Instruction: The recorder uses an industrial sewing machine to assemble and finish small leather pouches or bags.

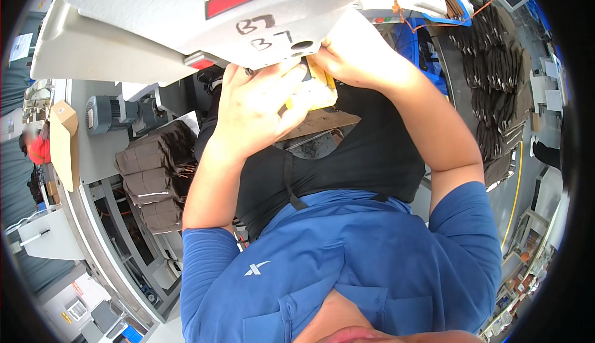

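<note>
Both my hands are raised close beneath a large white machine head (161, 14), which looks like an industrial sewing machine. My left hand (260, 110) has its fingers bent and its thumb against a bright yellow piece (323, 94) with a dark part beside it. The kind of piece cannot be made out. From the other side my right hand (353, 55) reaches to the top of the yellow piece, its fingers curled by the machine's lower edge. The machine head and my own hand hide most of the fingertips. Below the yellow piece, a brown board-like edge (322, 122) shows above my lap.
Folded dark brown fabric pieces (152, 169) are stacked at my left, near a grey motor (111, 115). At the right, dark bundled pieces (489, 76) lie in rows on a bench. A blue tray (457, 9) sits at the far right. Another person in red (39, 149) is far left.
</note>
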Available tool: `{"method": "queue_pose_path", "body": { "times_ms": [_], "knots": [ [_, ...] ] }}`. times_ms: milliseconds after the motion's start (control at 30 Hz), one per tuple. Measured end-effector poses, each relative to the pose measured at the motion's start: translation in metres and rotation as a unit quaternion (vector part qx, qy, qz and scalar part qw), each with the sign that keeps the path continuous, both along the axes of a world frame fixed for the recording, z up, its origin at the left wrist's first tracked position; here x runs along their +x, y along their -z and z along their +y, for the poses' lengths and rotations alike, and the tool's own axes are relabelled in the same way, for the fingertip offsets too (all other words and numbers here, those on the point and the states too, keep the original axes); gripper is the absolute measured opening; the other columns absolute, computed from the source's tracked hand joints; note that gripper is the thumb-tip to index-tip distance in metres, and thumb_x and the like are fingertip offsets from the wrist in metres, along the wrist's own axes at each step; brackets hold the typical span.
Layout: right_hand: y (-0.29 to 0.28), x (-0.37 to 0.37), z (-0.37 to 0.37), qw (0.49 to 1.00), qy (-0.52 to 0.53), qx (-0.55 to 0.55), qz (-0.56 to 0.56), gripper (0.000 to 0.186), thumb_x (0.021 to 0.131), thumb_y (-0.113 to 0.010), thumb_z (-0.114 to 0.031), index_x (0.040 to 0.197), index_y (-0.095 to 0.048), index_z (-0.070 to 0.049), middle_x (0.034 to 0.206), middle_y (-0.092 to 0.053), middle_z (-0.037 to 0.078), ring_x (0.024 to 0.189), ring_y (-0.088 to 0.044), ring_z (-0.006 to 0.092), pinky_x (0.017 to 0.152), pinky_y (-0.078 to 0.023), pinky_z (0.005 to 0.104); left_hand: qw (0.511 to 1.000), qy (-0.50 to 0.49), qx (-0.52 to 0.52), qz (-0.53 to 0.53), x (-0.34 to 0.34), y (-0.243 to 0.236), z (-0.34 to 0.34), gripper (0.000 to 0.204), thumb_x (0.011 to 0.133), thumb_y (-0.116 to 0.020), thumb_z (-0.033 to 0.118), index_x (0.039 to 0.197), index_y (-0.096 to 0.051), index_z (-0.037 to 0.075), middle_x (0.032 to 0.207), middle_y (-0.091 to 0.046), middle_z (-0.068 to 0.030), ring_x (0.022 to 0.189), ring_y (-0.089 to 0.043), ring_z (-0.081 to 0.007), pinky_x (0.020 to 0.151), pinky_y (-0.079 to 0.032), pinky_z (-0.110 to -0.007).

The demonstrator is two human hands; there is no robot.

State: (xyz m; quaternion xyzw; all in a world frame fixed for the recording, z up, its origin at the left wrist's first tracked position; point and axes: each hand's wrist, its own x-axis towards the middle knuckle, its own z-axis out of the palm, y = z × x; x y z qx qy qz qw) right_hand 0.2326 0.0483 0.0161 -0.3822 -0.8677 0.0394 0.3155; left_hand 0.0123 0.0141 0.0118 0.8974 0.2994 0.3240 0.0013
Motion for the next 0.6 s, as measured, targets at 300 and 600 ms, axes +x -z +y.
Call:
{"method": "queue_pose_path", "body": {
  "times_ms": [300, 600],
  "knots": [
    [-0.031, 0.004, 0.005, 0.967, 0.007, -0.256, -0.008, 0.029, 0.09, -0.065, -0.02, 0.111, -0.07, 0.0, 0.104, -0.069, 0.016, 0.101, -0.066, 0.0319, 0.092, -0.051, 0.0418, 0.999, -0.01, -0.029, 0.019, 0.008, -0.009, -0.007, 0.037, 0.073, -0.081, 0.023, 0.104, -0.074, 0.005, 0.111, -0.073, -0.0097, 0.095, -0.068, -0.0267, 0.088, -0.05, -0.039],
    [-0.002, 0.009, 0.002, 0.976, 0.104, -0.139, 0.132, 0.024, 0.082, -0.075, -0.024, 0.088, -0.062, -0.005, 0.074, -0.058, 0.006, 0.075, -0.059, 0.0219, 0.072, -0.049, 0.036, 0.999, -0.031, -0.023, 0.009, 0.023, -0.009, -0.019, 0.026, 0.077, -0.076, 0.017, 0.101, -0.073, 0.006, 0.111, -0.071, -0.01, 0.077, -0.06, -0.0265, 0.076, -0.047, -0.039]
  ]
}}
